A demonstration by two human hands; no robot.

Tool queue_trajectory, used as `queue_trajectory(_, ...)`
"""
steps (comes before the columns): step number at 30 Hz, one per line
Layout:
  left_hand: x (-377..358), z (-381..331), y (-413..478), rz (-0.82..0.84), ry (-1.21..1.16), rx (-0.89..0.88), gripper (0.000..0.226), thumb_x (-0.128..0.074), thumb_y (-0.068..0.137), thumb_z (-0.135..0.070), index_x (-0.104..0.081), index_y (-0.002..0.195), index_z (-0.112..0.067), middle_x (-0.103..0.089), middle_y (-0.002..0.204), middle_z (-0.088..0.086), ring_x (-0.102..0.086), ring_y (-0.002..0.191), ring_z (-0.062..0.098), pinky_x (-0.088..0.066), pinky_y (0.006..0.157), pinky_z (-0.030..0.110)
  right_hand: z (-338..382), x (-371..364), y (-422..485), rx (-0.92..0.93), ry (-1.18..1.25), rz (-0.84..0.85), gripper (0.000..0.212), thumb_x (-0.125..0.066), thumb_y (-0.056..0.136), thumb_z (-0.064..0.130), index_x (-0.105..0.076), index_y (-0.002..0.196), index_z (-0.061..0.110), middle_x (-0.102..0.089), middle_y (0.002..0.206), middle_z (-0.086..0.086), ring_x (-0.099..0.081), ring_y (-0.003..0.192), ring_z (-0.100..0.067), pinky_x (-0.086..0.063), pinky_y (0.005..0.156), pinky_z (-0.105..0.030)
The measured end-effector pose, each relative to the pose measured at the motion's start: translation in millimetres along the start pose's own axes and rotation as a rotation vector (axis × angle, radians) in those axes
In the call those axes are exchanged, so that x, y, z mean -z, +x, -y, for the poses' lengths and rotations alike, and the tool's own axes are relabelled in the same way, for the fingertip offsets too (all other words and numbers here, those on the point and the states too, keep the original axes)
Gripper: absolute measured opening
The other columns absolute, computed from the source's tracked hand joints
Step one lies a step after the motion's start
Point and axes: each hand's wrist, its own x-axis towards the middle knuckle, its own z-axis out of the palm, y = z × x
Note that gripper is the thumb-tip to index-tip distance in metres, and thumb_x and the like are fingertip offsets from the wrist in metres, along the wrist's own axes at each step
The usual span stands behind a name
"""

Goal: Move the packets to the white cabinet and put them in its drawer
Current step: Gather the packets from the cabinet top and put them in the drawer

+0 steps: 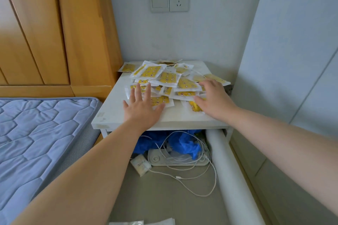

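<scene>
Forearms: a bare left forearm (82, 179) and a bare right forearm (292, 148) are seen reaching from the lower corners of the frame toward the centre.
Left hand (141, 107): it is laid flat at the near left edge of the heap, fingers (137, 91) straight and splayed. The fingertips rest on the outermost packets, the palm lies over bare tabletop, and nothing is gripped.
Right hand (214, 97): it is set on the right side of the heap and slightly blurred, fingers spread and only gently bent. Packets lie under the fingers and palm, and none is seen to be pinched or closed upon.
Packets (168, 78): a loose heap of white-edged yellow packets is spread at the centre of the frame, between and beneath the two hands, with strays toward the back corners.
Table (109, 115): the heap is carried on a white tabletop set against the wall.
Below the table: blue plastic (182, 142), a white power strip (161, 160), tangled white cables (182, 175) and a white roll (228, 170) are seen at lower centre.
Left of frame: a blue quilted mattress (36, 133) is shown under wooden panelling (45, 23).
Upper centre: a switch and socket plate (169, 0) is fixed to the wall.
</scene>
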Motion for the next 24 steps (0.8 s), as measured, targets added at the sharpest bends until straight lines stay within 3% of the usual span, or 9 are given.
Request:
queue_trajectory(5,-2.0,-3.5,9.3,0.010,0.058,-0.084,0.072,-0.019,0.094,-0.064,0.014,0.151,-0.034,0.024,0.158,0.001,0.022,0.145,0.023,0.005,0.117,0.050,10.9,-12.3,43.4,-0.010,-0.027,0.129,0.063,-0.053,0.090,0.026,-0.028,0.147,0.015,-0.017,0.157,-0.006,-0.010,0.145,-0.024,-0.014,0.118,-0.041)
queue_trajectory(10,-4.9,-1.9,9.6,0.013,0.052,-0.090,0.069,-0.016,0.094,-0.063,0.013,0.150,-0.035,0.021,0.159,0.000,0.021,0.146,0.022,0.006,0.118,0.048,11.8,-23.7,73.8,-0.073,-0.076,0.349,0.075,-0.054,0.084,0.023,-0.018,0.148,0.038,0.006,0.160,0.002,0.010,0.147,-0.023,-0.001,0.115,-0.059)
queue_trajectory(12,-5.6,-1.4,9.7,0.010,0.046,-0.090,0.069,-0.016,0.094,-0.063,0.013,0.151,-0.035,0.020,0.159,0.001,0.020,0.146,0.022,0.004,0.118,0.048,11.3,-27.2,84.0,-0.069,-0.043,0.377,0.076,-0.052,0.082,0.016,-0.020,0.148,0.039,-0.002,0.160,0.003,0.004,0.147,-0.022,-0.006,0.115,-0.058)
queue_trajectory(15,-6.5,-1.0,10.0,-0.007,0.020,-0.091,0.070,-0.017,0.094,-0.063,0.011,0.151,-0.034,0.018,0.160,0.001,0.019,0.146,0.021,0.003,0.118,0.048,15.1,-33.7,90.1,0.035,-0.108,0.280,0.060,-0.050,0.085,0.013,-0.041,0.142,0.030,-0.033,0.152,-0.002,-0.022,0.142,-0.023,-0.014,0.116,-0.050)
queue_trajectory(18,-7.4,-1.1,9.2,-0.046,-0.004,-0.093,0.071,-0.019,0.094,-0.062,0.009,0.151,-0.032,0.016,0.160,0.001,0.018,0.146,0.021,0.002,0.119,0.048,19.4,-41.5,88.9,0.180,-0.182,0.148,0.035,-0.046,0.090,0.010,-0.067,0.116,0.022,-0.065,0.116,-0.005,-0.051,0.116,-0.028,-0.042,0.098,-0.042)
queue_trajectory(20,-7.6,-1.4,8.0,-0.084,-0.023,-0.091,0.073,-0.020,0.094,-0.063,0.011,0.151,-0.031,0.016,0.160,0.001,0.018,0.146,0.021,0.003,0.119,0.047,22.3,-43.8,87.7,0.211,-0.192,0.086,0.032,-0.045,0.090,0.007,-0.073,0.102,0.019,-0.069,0.098,-0.007,-0.060,0.099,-0.029,-0.050,0.083,-0.041)
queue_trajectory(24,-7.5,-1.2,5.3,-0.158,-0.112,-0.090,0.071,-0.024,0.095,-0.056,0.011,0.152,-0.030,0.015,0.161,0.001,0.016,0.147,0.020,0.004,0.119,0.043,33.0,-41.5,71.8,0.233,-0.091,-0.045,0.035,-0.045,0.090,0.000,-0.072,0.108,0.014,-0.069,0.101,-0.012,-0.061,0.097,-0.029,-0.048,0.083,-0.038)
